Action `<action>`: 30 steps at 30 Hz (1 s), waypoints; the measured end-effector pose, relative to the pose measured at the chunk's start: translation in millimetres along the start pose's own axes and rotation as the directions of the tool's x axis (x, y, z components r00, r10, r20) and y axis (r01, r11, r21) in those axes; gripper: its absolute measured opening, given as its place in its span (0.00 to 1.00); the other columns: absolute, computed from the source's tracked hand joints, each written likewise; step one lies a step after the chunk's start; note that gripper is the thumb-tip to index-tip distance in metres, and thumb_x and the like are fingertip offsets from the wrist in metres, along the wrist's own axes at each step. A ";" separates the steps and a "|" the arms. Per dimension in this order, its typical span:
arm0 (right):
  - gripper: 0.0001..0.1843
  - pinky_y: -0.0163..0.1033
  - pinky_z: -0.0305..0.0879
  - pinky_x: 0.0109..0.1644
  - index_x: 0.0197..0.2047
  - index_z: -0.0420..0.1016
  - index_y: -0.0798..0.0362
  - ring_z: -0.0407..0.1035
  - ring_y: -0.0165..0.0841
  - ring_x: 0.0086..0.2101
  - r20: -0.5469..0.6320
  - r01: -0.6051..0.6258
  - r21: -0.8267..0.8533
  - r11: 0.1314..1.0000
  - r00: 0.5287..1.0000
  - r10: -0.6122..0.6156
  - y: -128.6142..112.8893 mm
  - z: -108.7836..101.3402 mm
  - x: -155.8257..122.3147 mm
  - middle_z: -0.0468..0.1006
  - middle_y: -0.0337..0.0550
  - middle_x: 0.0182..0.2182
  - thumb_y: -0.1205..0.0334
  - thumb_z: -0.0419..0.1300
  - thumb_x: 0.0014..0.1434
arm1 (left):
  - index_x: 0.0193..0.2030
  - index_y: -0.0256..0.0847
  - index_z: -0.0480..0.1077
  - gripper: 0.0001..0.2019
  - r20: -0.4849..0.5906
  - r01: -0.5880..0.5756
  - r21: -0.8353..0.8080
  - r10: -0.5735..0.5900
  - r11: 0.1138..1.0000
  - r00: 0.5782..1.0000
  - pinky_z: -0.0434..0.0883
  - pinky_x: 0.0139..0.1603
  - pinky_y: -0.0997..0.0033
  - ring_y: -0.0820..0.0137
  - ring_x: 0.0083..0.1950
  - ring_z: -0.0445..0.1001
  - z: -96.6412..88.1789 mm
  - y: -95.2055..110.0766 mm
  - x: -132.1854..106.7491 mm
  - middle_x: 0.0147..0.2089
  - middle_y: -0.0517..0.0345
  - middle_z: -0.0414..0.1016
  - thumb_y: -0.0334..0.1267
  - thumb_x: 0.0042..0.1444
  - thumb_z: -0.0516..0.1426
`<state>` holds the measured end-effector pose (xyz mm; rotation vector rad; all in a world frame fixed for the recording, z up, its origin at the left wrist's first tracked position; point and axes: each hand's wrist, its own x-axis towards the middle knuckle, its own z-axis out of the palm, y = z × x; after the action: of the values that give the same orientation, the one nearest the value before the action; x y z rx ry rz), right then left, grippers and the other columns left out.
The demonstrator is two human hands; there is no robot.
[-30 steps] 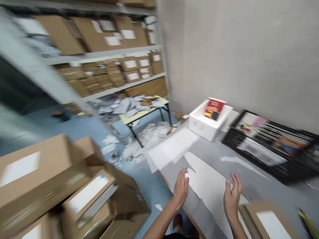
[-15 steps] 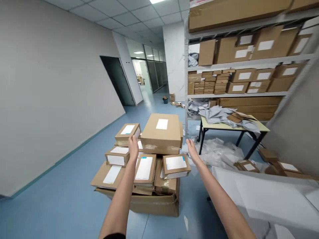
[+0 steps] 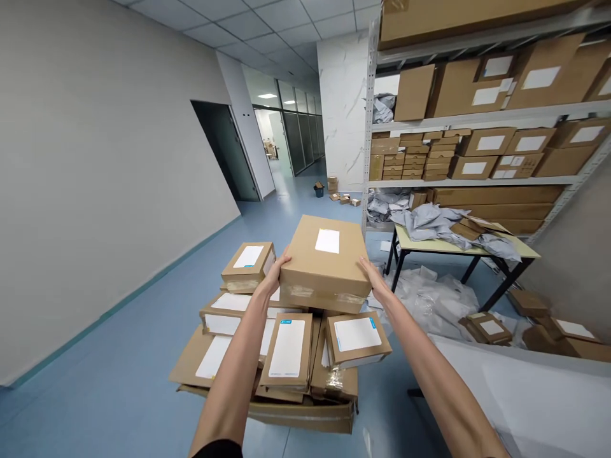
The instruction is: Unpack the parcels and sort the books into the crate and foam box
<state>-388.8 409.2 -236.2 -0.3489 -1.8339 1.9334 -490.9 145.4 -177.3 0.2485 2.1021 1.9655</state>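
well, across the blue floor (image 3: 109,375), the real risk is the stack of cardboard parcels (image 3: 286,356), perched unevenly on a sagging open carton (image 3: 300,416), where one knock could send the upper boxes sliding. the brown cardboard box (image 3: 324,264) sits at the top of it, held between the left hand (image 3: 275,272) and the right hand (image 3: 375,280), the fingers (image 3: 285,257) pressed flat on its smooth sides, grasping rather than clenched. with no hand shown beneath it, a slack grip could let it drop. its corners are sharp, glossy tape (image 3: 310,294) wraps its edge, and a white label (image 3: 327,240) lies on top
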 end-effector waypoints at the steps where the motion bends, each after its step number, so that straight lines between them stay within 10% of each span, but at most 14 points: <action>1: 0.27 0.47 0.70 0.47 0.47 0.76 0.52 0.74 0.43 0.44 0.005 -0.035 0.021 0.999 0.999 0.035 -7.0 -3.0 -2.0 0.80 0.47 0.42 0.40 0.56 0.54 | 0.57 0.42 0.68 0.28 0.031 -0.042 -0.005 0.042 0.999 0.999 0.69 0.53 0.62 0.59 0.52 0.72 3.5 17.5 0.1 0.52 0.54 0.75 0.48 0.49 0.54; 8: 0.29 0.46 0.70 0.49 0.51 0.71 0.50 0.70 0.41 0.50 -0.139 0.073 0.199 0.977 0.989 -0.045 -103.8 -50.8 -21.6 0.77 0.44 0.48 0.38 0.52 0.56 | 0.63 0.50 0.60 0.32 0.286 -0.551 0.074 0.512 0.831 0.810 0.55 0.65 0.48 0.55 0.65 0.59 60.8 182.3 -41.1 0.65 0.66 0.60 0.34 0.48 0.54; 13: 0.31 0.49 0.67 0.50 0.55 0.69 0.50 0.66 0.42 0.54 -0.428 0.375 0.101 0.921 0.852 -0.301 -168.7 -117.0 -77.5 0.72 0.48 0.54 0.38 0.46 0.60 | 0.67 0.46 0.52 0.29 0.387 -0.774 0.026 0.707 0.633 0.591 0.54 0.62 0.41 0.56 0.67 0.55 122.5 215.3 -79.8 0.63 0.65 0.61 0.35 0.56 0.44; 19: 0.32 0.50 0.64 0.53 0.57 0.66 0.51 0.64 0.44 0.55 -0.597 0.503 -0.237 0.831 0.599 -0.533 -182.5 -216.9 -198.6 0.69 0.50 0.56 0.38 0.50 0.58 | 0.67 0.49 0.50 0.35 0.394 -0.681 -0.324 0.748 0.656 0.534 0.53 0.65 0.44 0.54 0.70 0.47 249.3 153.2 -96.5 0.68 0.60 0.55 0.60 0.56 0.47; 24: 0.38 0.47 0.61 0.58 0.60 0.63 0.52 0.64 0.43 0.55 -0.747 0.150 -0.454 0.878 0.473 -0.467 -137.0 -285.9 -320.9 0.70 0.50 0.56 0.35 0.53 0.55 | 0.69 0.48 0.47 0.43 0.747 -0.223 -0.533 0.578 0.816 0.329 0.52 0.68 0.56 0.54 0.71 0.46 353.3 76.6 -160.9 0.71 0.61 0.48 0.59 0.49 0.55; 30: 0.44 0.48 0.61 0.57 0.62 0.59 0.54 0.65 0.45 0.54 -0.972 -0.195 -0.168 0.966 0.197 -0.129 -36.6 -310.7 -441.3 0.72 0.52 0.54 0.32 0.55 0.51 | 0.69 0.46 0.49 0.39 0.951 0.081 -0.301 0.293 0.950 0.099 0.44 0.70 0.58 0.56 0.71 0.45 455.0 -67.2 -222.5 0.72 0.62 0.46 0.46 0.49 0.55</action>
<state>147.2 468.1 -279.9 -1.3744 -1.0641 0.8827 -140.2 508.7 -255.3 1.3034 0.8104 1.2967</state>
